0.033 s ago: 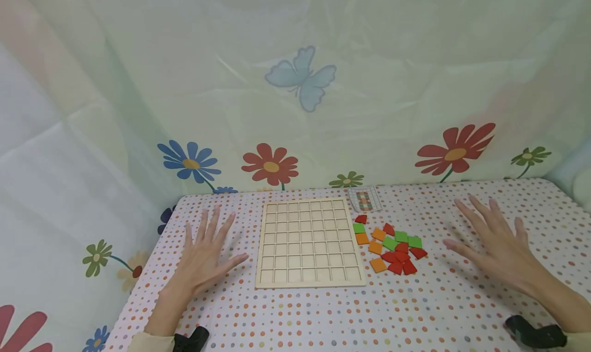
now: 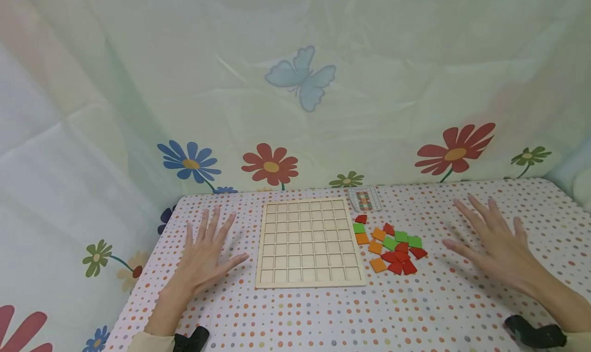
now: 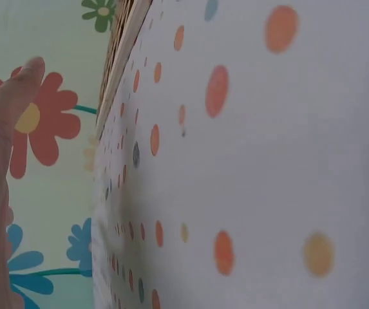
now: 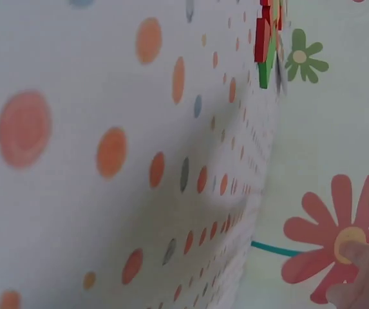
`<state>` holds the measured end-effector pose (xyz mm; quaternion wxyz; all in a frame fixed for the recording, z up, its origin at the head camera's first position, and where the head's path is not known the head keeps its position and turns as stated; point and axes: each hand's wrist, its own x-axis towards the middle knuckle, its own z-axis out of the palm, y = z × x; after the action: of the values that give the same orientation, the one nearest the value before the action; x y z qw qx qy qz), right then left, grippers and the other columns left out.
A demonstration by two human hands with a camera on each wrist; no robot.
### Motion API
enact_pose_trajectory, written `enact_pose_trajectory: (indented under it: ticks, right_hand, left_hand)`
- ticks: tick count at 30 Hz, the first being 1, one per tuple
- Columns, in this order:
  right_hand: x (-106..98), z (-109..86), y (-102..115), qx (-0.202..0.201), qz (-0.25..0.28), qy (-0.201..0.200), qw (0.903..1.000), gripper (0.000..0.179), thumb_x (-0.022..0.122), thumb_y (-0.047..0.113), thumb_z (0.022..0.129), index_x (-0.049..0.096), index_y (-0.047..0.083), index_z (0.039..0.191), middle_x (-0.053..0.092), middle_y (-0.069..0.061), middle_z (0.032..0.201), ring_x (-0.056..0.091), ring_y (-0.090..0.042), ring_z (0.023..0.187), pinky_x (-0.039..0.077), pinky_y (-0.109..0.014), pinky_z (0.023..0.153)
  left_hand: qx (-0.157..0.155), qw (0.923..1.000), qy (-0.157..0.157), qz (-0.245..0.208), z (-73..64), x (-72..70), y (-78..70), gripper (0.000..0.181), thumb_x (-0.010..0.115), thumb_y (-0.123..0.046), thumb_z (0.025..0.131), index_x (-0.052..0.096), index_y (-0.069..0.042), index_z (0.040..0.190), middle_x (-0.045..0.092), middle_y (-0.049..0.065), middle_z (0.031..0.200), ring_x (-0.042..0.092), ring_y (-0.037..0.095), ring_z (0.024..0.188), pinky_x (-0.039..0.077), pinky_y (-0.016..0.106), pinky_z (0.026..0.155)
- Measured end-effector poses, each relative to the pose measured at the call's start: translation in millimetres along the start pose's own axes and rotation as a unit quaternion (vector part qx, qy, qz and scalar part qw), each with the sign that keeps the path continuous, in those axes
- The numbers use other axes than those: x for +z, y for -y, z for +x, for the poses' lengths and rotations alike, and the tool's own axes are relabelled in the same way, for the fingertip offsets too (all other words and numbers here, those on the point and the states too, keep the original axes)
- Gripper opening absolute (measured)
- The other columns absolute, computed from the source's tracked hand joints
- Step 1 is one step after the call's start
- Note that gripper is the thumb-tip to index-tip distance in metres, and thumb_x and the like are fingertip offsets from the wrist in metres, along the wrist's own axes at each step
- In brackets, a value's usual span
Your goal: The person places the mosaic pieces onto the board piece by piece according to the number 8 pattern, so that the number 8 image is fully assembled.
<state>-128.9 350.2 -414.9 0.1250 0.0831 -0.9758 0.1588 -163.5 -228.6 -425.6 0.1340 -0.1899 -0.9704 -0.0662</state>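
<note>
While both hands lie flat with fingers spread and hold nothing, no piece has been taken up: the left hand [image 2: 205, 257] rests palm down on the dotted tablecloth [image 2: 300, 316] just left of the wooden grid board [image 2: 308, 243], the right hand [image 2: 496, 244] well to the right of the board, past the tiles. Every cell of the board that shows looks bare, so I judge the filling not begun, all of it left to do. The loose tiles [image 2: 390, 244], red, green and orange, lie in a scattered heap just right of the board, some overlapping, none touching either hand. A small pattern card [image 2: 364, 199] sits at the board's far right corner; its print is too small to read beyond coloured squares. Exact tile count is hard to tell because the red ones are stacked on each other. The left wrist view gives only a thumb [image 3: 13, 96] against the floral backdrop and the board's edge [image 3: 123, 48] seen end-on, blurred. The right wrist view shows fingertips [image 4: 364, 257] cut off at the corner and a sliver of tiles [image 4: 268, 38] at the top. Black wrist mounts are cropped at the bottom edge of the head view.
</note>
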Motion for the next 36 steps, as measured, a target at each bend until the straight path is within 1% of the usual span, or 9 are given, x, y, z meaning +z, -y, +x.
enact_pose_trajectory:
  ticks: [10, 15, 18, 21, 23, 26, 28, 31, 36]
  right_hand:
    - [-2, 8.8, 28, -0.053, 0.019, -0.014, 0.9983, 0.096, 0.068, 0.048, 0.096, 0.015, 0.013, 0.169, 0.011, -0.030, 0.170, -0.010, -0.050, 0.157, -0.017, -0.079, 0.113]
    - [-1, 14.0, 47, -0.095, 0.030, -0.006, 0.9950, 0.100, 0.080, 0.044, 0.088, 0.026, 0.013, 0.166, 0.020, -0.029, 0.168, -0.007, -0.047, 0.159, -0.016, -0.076, 0.116]
    - [1, 16.1, 60, -0.118, 0.038, 0.008, 0.9923, 0.102, 0.087, 0.041, 0.082, 0.033, 0.012, 0.163, 0.029, -0.030, 0.163, 0.002, -0.050, 0.158, -0.012, -0.073, 0.120]
    - [0, 16.2, 72, -0.130, 0.056, 0.043, 0.9891, 0.100, 0.092, 0.040, 0.078, 0.040, 0.012, 0.159, 0.037, -0.028, 0.158, 0.018, -0.053, 0.152, 0.001, -0.078, 0.119]
    - [-1, 15.1, 80, -0.133, 0.065, 0.071, 0.9865, 0.097, 0.093, 0.041, 0.076, 0.046, 0.013, 0.156, 0.042, -0.025, 0.156, 0.029, -0.052, 0.146, 0.018, -0.081, 0.115]
    - [-2, 14.2, 90, -0.136, 0.066, 0.105, 0.9828, 0.086, 0.095, 0.041, 0.074, 0.058, 0.013, 0.146, 0.051, -0.020, 0.148, 0.046, -0.046, 0.134, 0.044, -0.073, 0.103]
    - [-1, 14.5, 94, -0.137, 0.061, 0.124, 0.9809, 0.078, 0.096, 0.039, 0.074, 0.064, 0.011, 0.140, 0.056, -0.017, 0.141, 0.053, -0.040, 0.126, 0.055, -0.065, 0.094]
    - [0, 16.8, 97, -0.137, 0.060, 0.148, 0.9776, 0.063, 0.097, 0.035, 0.073, 0.072, 0.012, 0.127, 0.062, -0.009, 0.127, 0.059, -0.032, 0.115, 0.061, -0.052, 0.088]
    - [2, 22.1, 95, -0.159, 0.075, 0.178, 0.9682, 0.042, 0.096, 0.026, 0.075, 0.079, 0.019, 0.112, 0.064, 0.007, 0.108, 0.058, -0.018, 0.100, 0.061, -0.035, 0.081]
  left_hand:
    - [0.009, 0.9955, 0.044, -0.084, 8.0, 2.9, -17.2, 0.096, 0.068, -0.061, 0.093, 0.028, -0.014, 0.167, 0.010, 0.016, 0.175, 0.008, 0.039, 0.160, 0.011, 0.067, 0.126]
    - [0.015, 0.9934, 0.065, -0.093, 10.6, 7.5, -21.5, 0.099, 0.065, -0.067, 0.093, 0.027, -0.015, 0.167, 0.011, 0.016, 0.174, 0.011, 0.038, 0.160, 0.013, 0.063, 0.126]
    - [0.015, 0.9917, 0.085, -0.096, 12.6, 9.8, -22.2, 0.102, 0.064, -0.071, 0.091, 0.026, -0.016, 0.168, 0.012, 0.017, 0.174, 0.011, 0.038, 0.160, 0.015, 0.062, 0.126]
    - [0.010, 0.9884, 0.116, -0.097, 14.4, 12.2, -22.3, 0.104, 0.061, -0.075, 0.090, 0.024, -0.017, 0.168, 0.010, 0.017, 0.174, 0.009, 0.036, 0.161, 0.014, 0.061, 0.126]
    - [0.007, 0.9856, 0.137, -0.099, 15.5, 14.1, -22.3, 0.105, 0.059, -0.077, 0.090, 0.021, -0.019, 0.169, 0.007, 0.015, 0.175, 0.006, 0.034, 0.161, 0.012, 0.061, 0.127]
    - [0.007, 0.9822, 0.158, -0.101, 17.0, 17.2, -21.9, 0.105, 0.056, -0.079, 0.091, 0.019, -0.021, 0.169, 0.005, 0.014, 0.175, 0.003, 0.033, 0.161, 0.008, 0.059, 0.128]
    - [0.010, 0.9807, 0.166, -0.102, 18.2, 19.3, -21.7, 0.104, 0.056, -0.079, 0.091, 0.018, -0.022, 0.170, 0.006, 0.014, 0.175, 0.003, 0.032, 0.161, 0.006, 0.058, 0.128]
    - [0.016, 0.9791, 0.171, -0.108, 19.5, 21.5, -21.0, 0.104, 0.057, -0.078, 0.091, 0.020, -0.022, 0.169, 0.008, 0.014, 0.175, 0.004, 0.033, 0.161, 0.006, 0.059, 0.128]
    - [0.018, 0.9758, 0.183, -0.118, 20.7, 23.8, -20.1, 0.102, 0.058, -0.078, 0.091, 0.020, -0.025, 0.169, 0.007, 0.013, 0.175, 0.002, 0.033, 0.161, 0.004, 0.060, 0.128]
